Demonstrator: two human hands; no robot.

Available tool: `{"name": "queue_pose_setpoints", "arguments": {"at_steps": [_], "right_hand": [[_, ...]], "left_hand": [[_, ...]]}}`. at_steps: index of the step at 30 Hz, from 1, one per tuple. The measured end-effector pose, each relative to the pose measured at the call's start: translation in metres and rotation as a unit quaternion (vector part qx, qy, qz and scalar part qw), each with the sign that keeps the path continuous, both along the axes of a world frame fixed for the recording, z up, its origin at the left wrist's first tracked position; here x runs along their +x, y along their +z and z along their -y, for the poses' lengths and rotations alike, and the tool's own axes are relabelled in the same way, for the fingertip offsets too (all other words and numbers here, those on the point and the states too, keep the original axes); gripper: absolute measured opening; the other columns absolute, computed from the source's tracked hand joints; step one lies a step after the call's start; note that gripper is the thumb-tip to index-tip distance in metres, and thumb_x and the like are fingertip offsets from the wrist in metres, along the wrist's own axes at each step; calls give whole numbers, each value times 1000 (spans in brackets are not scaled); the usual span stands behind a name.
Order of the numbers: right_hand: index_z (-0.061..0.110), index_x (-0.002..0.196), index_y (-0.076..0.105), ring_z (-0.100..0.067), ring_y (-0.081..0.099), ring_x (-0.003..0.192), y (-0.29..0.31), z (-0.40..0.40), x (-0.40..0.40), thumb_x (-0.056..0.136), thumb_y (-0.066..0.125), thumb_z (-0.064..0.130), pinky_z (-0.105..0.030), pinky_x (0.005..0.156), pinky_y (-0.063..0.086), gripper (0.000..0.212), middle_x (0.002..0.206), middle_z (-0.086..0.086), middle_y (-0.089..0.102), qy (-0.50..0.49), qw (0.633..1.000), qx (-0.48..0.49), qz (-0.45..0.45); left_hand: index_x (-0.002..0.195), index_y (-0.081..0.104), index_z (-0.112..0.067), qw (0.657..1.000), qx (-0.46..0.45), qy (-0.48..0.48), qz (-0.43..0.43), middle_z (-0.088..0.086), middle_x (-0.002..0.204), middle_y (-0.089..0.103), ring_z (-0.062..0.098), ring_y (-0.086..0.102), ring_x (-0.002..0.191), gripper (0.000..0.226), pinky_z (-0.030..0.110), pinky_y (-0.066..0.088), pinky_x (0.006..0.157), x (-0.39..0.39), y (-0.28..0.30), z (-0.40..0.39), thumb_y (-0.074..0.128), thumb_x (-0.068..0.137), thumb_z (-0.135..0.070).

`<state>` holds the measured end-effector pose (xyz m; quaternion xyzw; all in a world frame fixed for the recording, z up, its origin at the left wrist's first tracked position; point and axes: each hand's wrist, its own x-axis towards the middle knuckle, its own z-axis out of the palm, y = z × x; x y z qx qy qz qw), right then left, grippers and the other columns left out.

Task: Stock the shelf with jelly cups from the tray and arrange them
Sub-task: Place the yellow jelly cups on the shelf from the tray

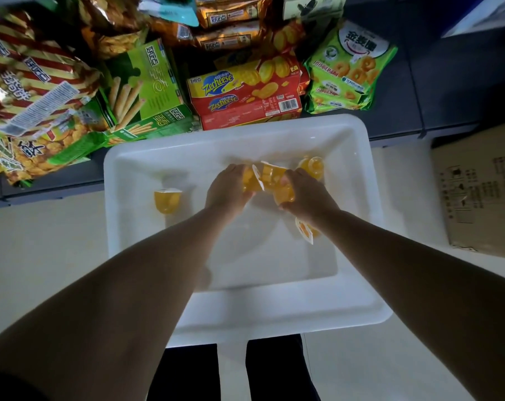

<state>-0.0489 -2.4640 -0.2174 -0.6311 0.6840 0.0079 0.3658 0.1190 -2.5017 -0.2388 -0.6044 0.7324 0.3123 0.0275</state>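
both hands in white tray. left hand curls round a jelly cup; right hand grips two jelly cups. loose cups at 9 o'clock, 1 o'clock, 5 o'clock. snack boxes at 12.

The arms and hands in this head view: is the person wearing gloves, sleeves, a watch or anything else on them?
No. The left hand and right hand are bare, with no gloves, and no rings that can be made out. Both forearms are uncovered as far as the frame shows, with no watch or bracelet at the wrists. Only a dark edge at the lower left corner might be a sleeve; it is too dim to tell.
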Motion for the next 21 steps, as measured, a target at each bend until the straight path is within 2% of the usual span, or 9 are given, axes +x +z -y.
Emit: {"name": "queue_pose_setpoints", "arguments": {"at_steps": [5,8,10,13,15,17,19,21], "right_hand": [[12,119,51,-25,54,109,5,3,-1,79,74,22,-29,84,40,47,121,-8,54,-2,1000,13,-3],[13,116,53,-24,56,105,12,0,-3,76,76,25,-24,78,37,47,116,-6,58,-45,999,17,23],[15,109,55,-20,56,96,19,-3,-4,75,77,27,-22,74,35,43,108,-3,61,-81,995,24,51],[13,102,58,-16,54,87,38,-7,-2,74,79,29,-25,73,39,38,94,1,59,-184,974,45,122],[9,102,60,-20,59,89,57,-11,1,76,78,25,-32,79,50,35,91,-1,59,-318,916,73,232],[9,98,60,-19,60,86,84,-15,8,84,69,18,-29,74,52,19,89,-3,58,-431,813,100,378],[11,96,60,-15,60,84,114,-18,16,92,57,13,-23,72,52,5,93,-5,60,-480,718,128,489],[8,102,60,-14,63,87,143,-19,20,95,51,12,-22,75,56,12,103,-7,63,-487,649,142,567]], "left_hand": [[131,50,-15,997,42,65,-27,4,128,57,23,53,117,56,31,42,95,0,-2,1,72,80,-23],[123,55,-14,990,66,118,-37,5,118,63,24,57,109,51,31,44,88,6,3,-3,74,77,-24],[120,57,-12,983,79,155,-55,5,117,64,24,58,108,49,30,45,87,11,12,-6,75,76,-25],[114,61,-11,973,97,189,-89,4,112,66,23,61,102,45,29,47,86,18,36,-11,77,75,-27],[104,65,-13,959,113,223,-136,4,102,70,22,65,94,35,34,51,87,25,57,-13,79,73,-26],[91,68,-17,944,128,254,-169,4,92,71,19,67,86,21,34,52,84,31,86,-13,79,73,-24],[85,69,-18,921,147,292,-212,5,89,71,17,65,81,14,32,50,79,35,122,-13,78,75,-20],[94,70,-11,899,154,320,-256,8,92,71,15,62,78,20,27,48,75,40,159,-13,77,76,-16]]}}
